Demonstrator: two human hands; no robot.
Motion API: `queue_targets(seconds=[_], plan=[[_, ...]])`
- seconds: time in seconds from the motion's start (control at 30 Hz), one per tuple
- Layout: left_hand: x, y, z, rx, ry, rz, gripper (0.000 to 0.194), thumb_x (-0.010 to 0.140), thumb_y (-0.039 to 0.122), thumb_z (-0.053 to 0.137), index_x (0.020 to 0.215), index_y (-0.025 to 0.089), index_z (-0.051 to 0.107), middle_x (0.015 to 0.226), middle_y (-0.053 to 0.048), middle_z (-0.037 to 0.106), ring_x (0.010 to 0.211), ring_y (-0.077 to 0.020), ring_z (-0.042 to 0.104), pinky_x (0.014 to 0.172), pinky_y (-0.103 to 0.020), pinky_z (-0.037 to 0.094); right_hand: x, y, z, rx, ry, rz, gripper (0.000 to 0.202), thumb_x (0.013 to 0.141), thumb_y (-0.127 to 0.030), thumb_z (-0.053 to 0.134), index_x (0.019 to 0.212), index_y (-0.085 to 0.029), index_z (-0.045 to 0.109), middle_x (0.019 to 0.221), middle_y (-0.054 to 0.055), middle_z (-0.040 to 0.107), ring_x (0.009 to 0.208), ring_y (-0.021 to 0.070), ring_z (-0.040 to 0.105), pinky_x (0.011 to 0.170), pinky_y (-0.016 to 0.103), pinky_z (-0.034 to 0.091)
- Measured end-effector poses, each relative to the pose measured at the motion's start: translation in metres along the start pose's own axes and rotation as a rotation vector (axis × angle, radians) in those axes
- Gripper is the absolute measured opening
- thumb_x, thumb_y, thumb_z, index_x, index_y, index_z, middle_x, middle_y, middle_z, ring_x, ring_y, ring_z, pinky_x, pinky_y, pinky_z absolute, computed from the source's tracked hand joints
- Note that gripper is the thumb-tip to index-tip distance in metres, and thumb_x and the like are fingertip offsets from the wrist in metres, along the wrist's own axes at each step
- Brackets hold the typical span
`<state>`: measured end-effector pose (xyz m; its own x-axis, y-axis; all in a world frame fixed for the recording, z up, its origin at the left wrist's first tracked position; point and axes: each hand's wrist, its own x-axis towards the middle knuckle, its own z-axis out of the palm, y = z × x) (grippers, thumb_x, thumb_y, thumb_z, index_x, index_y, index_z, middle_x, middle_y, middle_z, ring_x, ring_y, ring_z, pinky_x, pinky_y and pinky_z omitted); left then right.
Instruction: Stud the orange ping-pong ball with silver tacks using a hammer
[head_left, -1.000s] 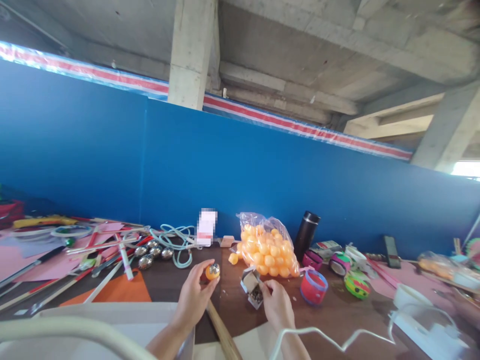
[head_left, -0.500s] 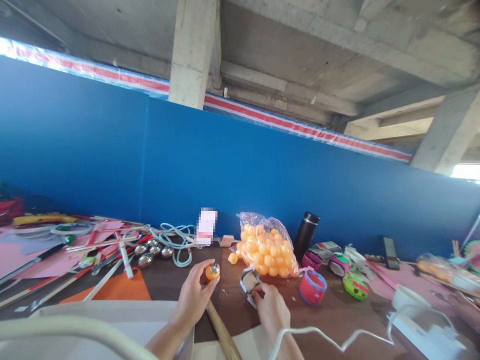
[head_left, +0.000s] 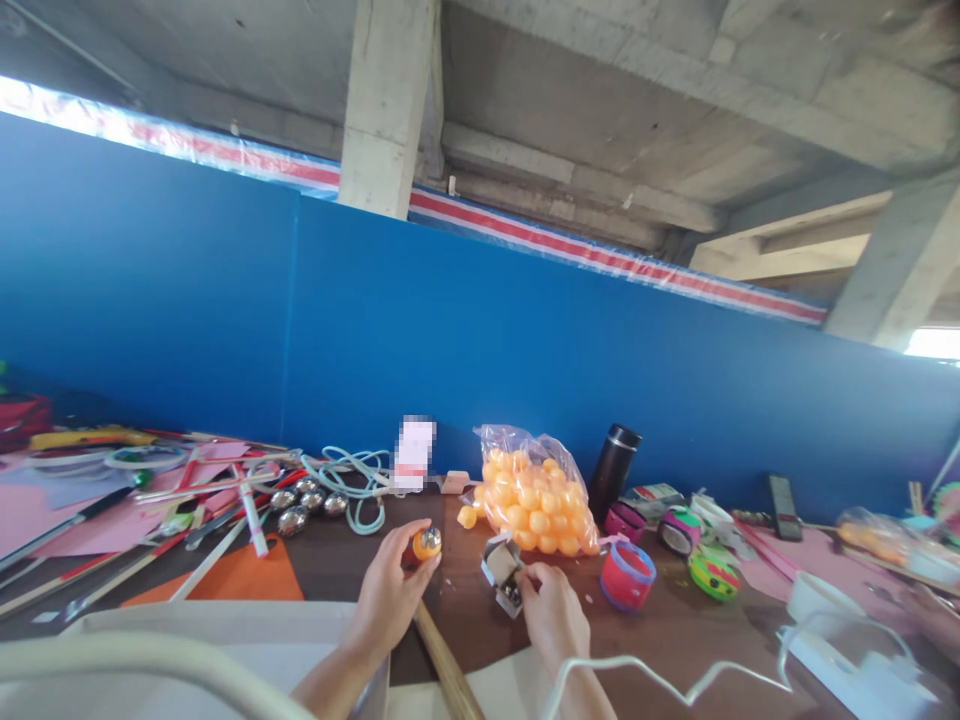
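Observation:
Between the thumb and fingers of my left hand (head_left: 390, 590) is an orange ball (head_left: 427, 546) with a shiny silver top, held just above the brown table. My right hand (head_left: 556, 608) is closed in a pinch at the right edge of a small open cardboard box (head_left: 498, 562). Small shiny dark pieces show in the near end of this box. What the right fingertips pinch, if anything, is too small to tell. A wooden stick (head_left: 442, 660) lies between my forearms. Behind the box rests a clear plastic bag (head_left: 536, 500) full of orange balls.
Several silver balls (head_left: 293, 520) sit left, beside a light blue cable (head_left: 364, 470). A black flask (head_left: 615, 465), a red tape roll (head_left: 627, 577) and a green tape roll (head_left: 712, 573) stand right. A white cord (head_left: 637, 665) crosses in front. A blue partition (head_left: 480, 340) rises behind.
My right hand has drawn slightly right, off the inside of the small box, and the shiny pieces there now show. The left hand keeps the orange ball in nearly the same place.

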<state>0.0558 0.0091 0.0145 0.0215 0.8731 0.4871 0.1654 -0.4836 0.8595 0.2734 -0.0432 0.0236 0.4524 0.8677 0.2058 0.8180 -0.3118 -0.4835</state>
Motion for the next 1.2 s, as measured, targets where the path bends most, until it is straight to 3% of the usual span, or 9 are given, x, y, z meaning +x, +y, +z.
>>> queue_targets(seconds=[0.2, 0.43, 0.93, 1.2], plan=[[0.0, 0.0, 0.0, 0.008, -0.004, 0.004, 0.034, 0.075, 0.029, 0.056, 0.109, 0.024, 0.055, 0.102, -0.006, 0.061, 0.081, -0.0198, 0.062, 0.068, -0.033, 0.054, -0.001, 0.001, 0.005, -0.013, -0.049, -0.032, 0.015, 0.077, -0.036, 0.051, 0.074, -0.031, 0.065, 0.082, 0.001, 0.06, 0.078, 0.0186, 0.059, 0.057, 0.026, 0.033], [0.0, 0.004, 0.001, 0.002, 0.023, 0.01, 0.033, 0.074, 0.03, 0.056, 0.106, 0.023, 0.058, 0.099, -0.006, 0.063, 0.079, -0.02, 0.063, 0.065, -0.032, 0.054, -0.002, -0.001, 0.01, -0.039, -0.022, -0.064, 0.016, 0.08, -0.03, 0.046, 0.073, -0.027, 0.06, 0.083, 0.001, 0.059, 0.076, 0.0167, 0.059, 0.056, 0.025, 0.031], [-0.001, 0.003, 0.001, -0.004, 0.027, 0.003, 0.034, 0.073, 0.029, 0.056, 0.107, 0.023, 0.058, 0.101, -0.006, 0.063, 0.082, -0.0204, 0.063, 0.065, -0.032, 0.055, -0.002, 0.0, -0.001, -0.076, -0.048, 0.004, 0.011, 0.075, -0.034, 0.052, 0.073, -0.027, 0.06, 0.083, 0.004, 0.06, 0.078, 0.0217, 0.059, 0.057, 0.028, 0.033], [0.0, 0.003, 0.0, 0.009, 0.021, 0.007, 0.034, 0.073, 0.03, 0.056, 0.107, 0.023, 0.058, 0.101, -0.006, 0.064, 0.08, -0.0196, 0.063, 0.067, -0.032, 0.054, 0.002, 0.002, 0.001, 0.085, 0.019, -0.058, 0.016, 0.081, -0.034, 0.047, 0.077, -0.029, 0.061, 0.086, -0.001, 0.065, 0.08, 0.0181, 0.06, 0.06, 0.025, 0.037]])
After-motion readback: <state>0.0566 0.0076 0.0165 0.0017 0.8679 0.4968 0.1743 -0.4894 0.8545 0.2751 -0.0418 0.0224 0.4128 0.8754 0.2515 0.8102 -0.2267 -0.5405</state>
